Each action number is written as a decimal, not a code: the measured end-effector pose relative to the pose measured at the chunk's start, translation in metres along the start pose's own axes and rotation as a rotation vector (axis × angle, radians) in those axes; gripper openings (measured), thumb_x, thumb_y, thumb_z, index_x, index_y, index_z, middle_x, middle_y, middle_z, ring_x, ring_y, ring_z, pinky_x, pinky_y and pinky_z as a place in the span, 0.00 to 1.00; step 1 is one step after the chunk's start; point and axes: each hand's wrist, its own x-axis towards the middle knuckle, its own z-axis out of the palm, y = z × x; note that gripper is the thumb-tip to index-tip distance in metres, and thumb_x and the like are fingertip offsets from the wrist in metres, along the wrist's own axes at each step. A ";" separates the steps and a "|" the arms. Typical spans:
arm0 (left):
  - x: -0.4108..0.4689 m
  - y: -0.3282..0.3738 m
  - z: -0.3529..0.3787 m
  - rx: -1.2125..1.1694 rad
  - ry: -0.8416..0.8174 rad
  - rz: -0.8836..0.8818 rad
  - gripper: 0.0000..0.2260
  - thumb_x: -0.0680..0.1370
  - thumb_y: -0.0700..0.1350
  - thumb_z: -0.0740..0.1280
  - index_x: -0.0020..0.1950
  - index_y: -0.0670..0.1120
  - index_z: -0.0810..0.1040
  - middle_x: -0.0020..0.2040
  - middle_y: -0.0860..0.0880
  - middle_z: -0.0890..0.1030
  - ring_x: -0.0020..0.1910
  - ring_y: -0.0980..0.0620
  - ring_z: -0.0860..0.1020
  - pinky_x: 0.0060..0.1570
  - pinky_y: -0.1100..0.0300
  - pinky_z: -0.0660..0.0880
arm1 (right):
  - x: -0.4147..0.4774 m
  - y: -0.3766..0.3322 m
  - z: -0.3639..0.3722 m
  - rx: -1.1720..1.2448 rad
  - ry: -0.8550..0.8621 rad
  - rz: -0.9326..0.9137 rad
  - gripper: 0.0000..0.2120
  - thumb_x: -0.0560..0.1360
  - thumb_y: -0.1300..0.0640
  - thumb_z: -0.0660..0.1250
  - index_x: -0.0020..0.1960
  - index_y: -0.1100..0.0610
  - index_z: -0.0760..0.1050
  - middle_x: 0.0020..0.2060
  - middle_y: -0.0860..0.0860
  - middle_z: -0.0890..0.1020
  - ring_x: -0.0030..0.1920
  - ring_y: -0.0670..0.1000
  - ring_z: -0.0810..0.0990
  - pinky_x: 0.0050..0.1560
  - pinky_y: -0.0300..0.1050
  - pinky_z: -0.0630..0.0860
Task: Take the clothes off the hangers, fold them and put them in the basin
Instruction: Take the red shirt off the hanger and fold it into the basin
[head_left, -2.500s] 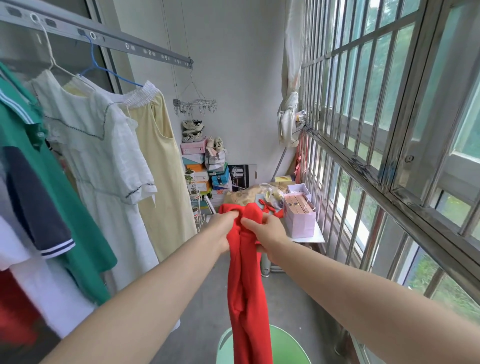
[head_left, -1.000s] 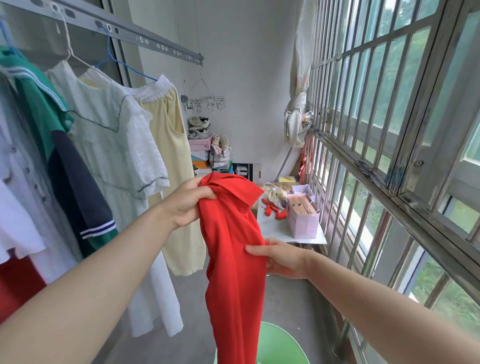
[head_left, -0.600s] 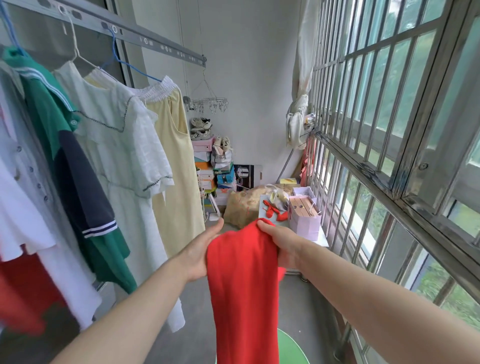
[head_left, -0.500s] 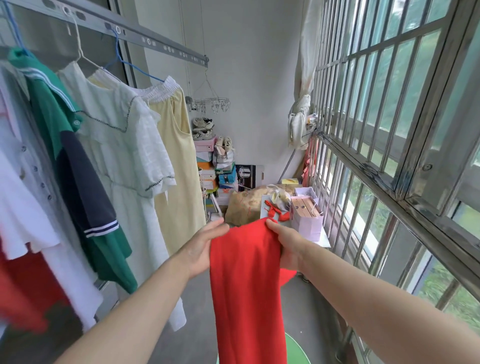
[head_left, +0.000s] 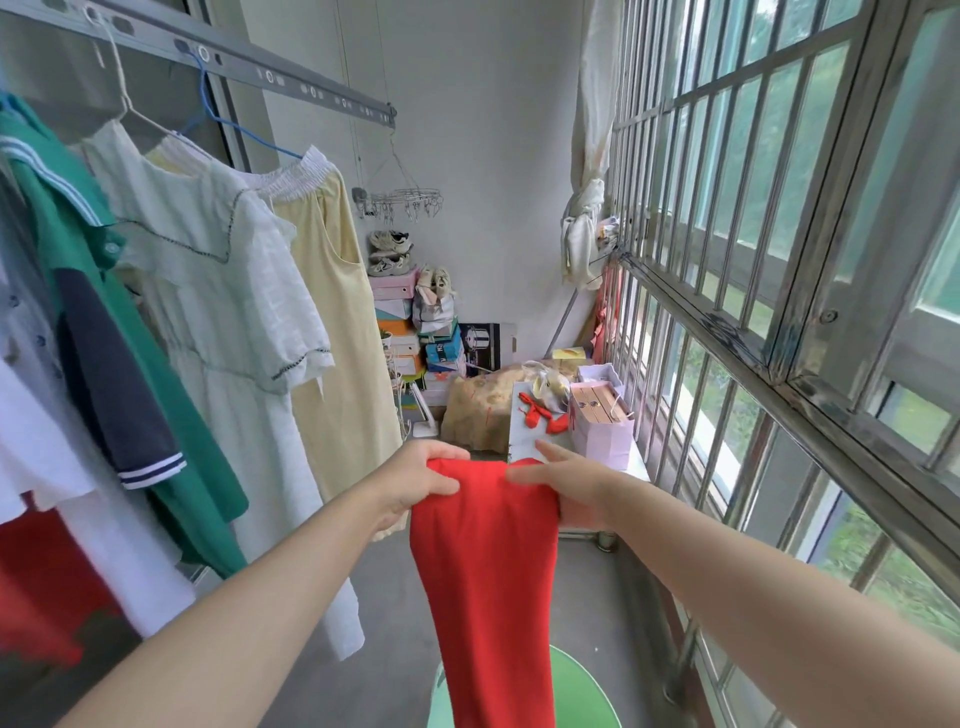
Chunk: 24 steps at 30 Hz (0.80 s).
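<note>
A red garment (head_left: 491, 577) hangs lengthwise folded in front of me. My left hand (head_left: 415, 483) grips its top left corner and my right hand (head_left: 566, 486) holds its top right edge, thumb on the front. Below it, the green basin (head_left: 582, 696) shows at the bottom edge, partly hidden by the cloth. On the rail (head_left: 291, 85) at the left hang a white dress (head_left: 228, 312), a yellow dress (head_left: 337, 332) on a blue hanger (head_left: 234, 124), and a green and navy shirt (head_left: 119, 374).
A barred window (head_left: 753, 260) runs along the right. At the far end stand stacked shoe boxes (head_left: 410, 338), a sack (head_left: 480, 410), and a small table (head_left: 524, 431) with a lilac bag (head_left: 602, 415). More white and red clothes (head_left: 36, 519) hang at far left.
The garment was folded in half lengthwise and brought down; both hands now hold its top edge at the same height, and the view has shifted slightly.
</note>
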 end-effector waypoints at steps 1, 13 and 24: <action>0.001 0.001 0.001 0.030 0.002 -0.010 0.20 0.74 0.27 0.65 0.64 0.41 0.75 0.47 0.45 0.81 0.42 0.52 0.79 0.38 0.65 0.77 | -0.002 0.001 0.000 -0.095 -0.049 -0.012 0.45 0.70 0.68 0.72 0.77 0.51 0.51 0.69 0.56 0.70 0.59 0.56 0.77 0.59 0.56 0.75; 0.004 -0.004 0.008 0.582 -0.034 -0.044 0.19 0.63 0.34 0.74 0.53 0.43 0.81 0.42 0.46 0.82 0.40 0.51 0.80 0.41 0.58 0.79 | -0.001 0.009 0.004 -1.347 0.235 -0.380 0.21 0.64 0.58 0.75 0.55 0.60 0.77 0.51 0.55 0.80 0.52 0.56 0.77 0.44 0.46 0.74; -0.001 -0.002 -0.001 0.690 0.061 0.218 0.09 0.68 0.42 0.73 0.34 0.50 0.74 0.45 0.48 0.71 0.51 0.50 0.70 0.50 0.59 0.68 | -0.004 0.011 -0.021 -0.809 0.183 -0.418 0.09 0.68 0.59 0.75 0.45 0.57 0.77 0.46 0.50 0.75 0.49 0.47 0.73 0.53 0.43 0.71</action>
